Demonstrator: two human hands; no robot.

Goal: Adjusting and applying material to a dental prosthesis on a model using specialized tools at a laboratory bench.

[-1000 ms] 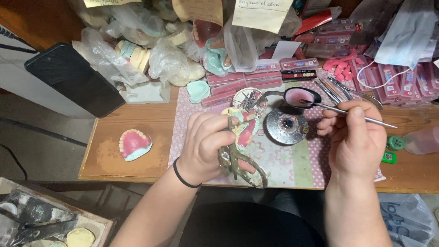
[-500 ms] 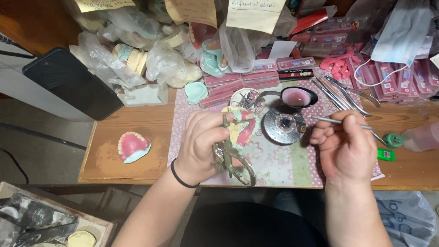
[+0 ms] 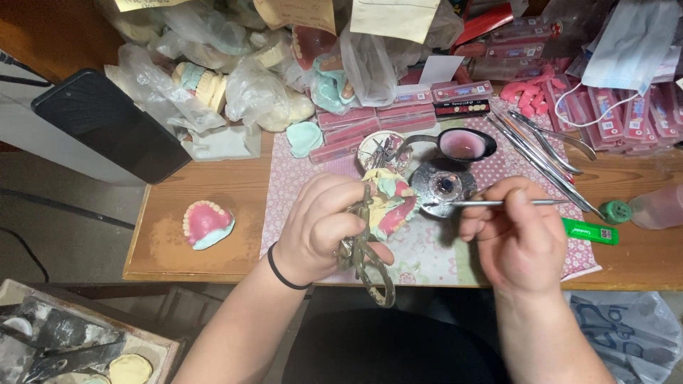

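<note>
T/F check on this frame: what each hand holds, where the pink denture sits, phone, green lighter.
1. The left hand holds a denture model on a metal articulator. True.
2. The right hand is empty. False: it holds a thin metal instrument.
3. A pink denture lies on the bare wooden table, left of the mat. True.
4. The black phone lies on the floral mat. False: far left, off the mat.
5. A green lighter lies right of the right hand. True.

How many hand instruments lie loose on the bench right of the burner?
About 3: long metal instruments lie fanned together right of the pink dish; overlap may hide more. A fourth thin tool is in the right hand.
</note>
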